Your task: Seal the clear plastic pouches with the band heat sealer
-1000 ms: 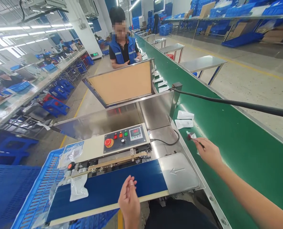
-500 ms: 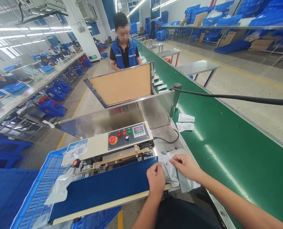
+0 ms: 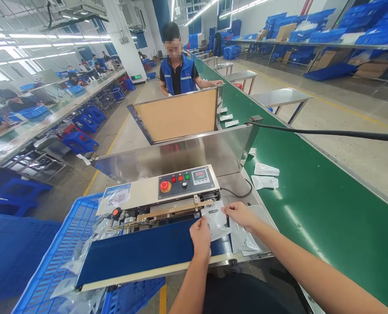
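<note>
A white printed pouch [image 3: 215, 222] is stretched between my two hands, its top edge at the right end of the sealing machine [image 3: 168, 187]. My left hand [image 3: 201, 237] pinches its left side above the blue belt [image 3: 141, 250]. With thumb and fingers together, my right hand [image 3: 241, 213] grips the upper right corner. Another pouch [image 3: 243, 240] lies on the metal plate just right of the belt, below my right hand.
A blue basket [image 3: 55, 244] with sealed pouches stands at the machine's left end. Pouches lie on the green conveyor [image 3: 298, 192] to the right. A person [image 3: 177, 72] stands behind a tilted panel [image 3: 181, 115]. A black cable [image 3: 328, 133] crosses the conveyor.
Both hands have moved the pouch left and up to the sealing machine's entry, and it now lies flatter. A pouch at the belt's left end has dropped off. The person's hand now rests on the panel.
</note>
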Demonstrator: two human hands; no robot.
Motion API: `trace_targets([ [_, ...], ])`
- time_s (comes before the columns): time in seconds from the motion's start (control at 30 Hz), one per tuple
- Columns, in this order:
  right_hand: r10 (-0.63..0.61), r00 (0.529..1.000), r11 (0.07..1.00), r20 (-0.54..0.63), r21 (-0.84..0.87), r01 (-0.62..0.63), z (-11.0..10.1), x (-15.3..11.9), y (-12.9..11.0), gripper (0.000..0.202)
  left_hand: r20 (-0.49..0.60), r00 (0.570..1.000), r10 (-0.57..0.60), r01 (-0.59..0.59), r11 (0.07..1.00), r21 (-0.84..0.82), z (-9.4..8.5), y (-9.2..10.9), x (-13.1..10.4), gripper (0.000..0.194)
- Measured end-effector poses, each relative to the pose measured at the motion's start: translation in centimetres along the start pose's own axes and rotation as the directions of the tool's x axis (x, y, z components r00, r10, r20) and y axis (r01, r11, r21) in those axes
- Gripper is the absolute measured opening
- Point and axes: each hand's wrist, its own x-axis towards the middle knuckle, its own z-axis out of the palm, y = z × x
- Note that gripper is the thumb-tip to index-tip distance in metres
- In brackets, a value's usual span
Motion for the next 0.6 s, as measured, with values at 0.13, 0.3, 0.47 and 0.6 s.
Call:
trace_targets([
  [0.13, -0.055, 0.998, 0.998, -0.006, 0.043, 0.055, 1.3, -1.5, 0.5, 0.051, -0.134, 0.987, 0.093, -0.088, 0.995, 0.042, -3.7, 0.9, -0.2, 0.049],
  [0.3, -0.157, 0.987, 0.977, 0.021, 0.146, 0.152, 0.9, -5.1, -0.8, 0.058, -0.182, 0.896, 0.405, -0.372, 0.909, 0.191, -6.2, 1.9, -3.1, 0.05],
  [0.47, -0.239, 0.97, 0.898, -0.037, 0.372, 0.236, 1.2, -6.3, -4.6, 0.057, 0.475, 0.854, 0.212, -0.243, 0.97, 0.002, -2.3, 1.5, -5.3, 0.055],
  [0.6, -0.14, 0.984, 0.776, -0.112, 0.605, 0.179, 1.1, -5.7, -3.4, 0.065, 0.327, 0.922, 0.21, -0.244, 0.967, 0.069, -0.4, 1.1, -4.7, 0.059],
])
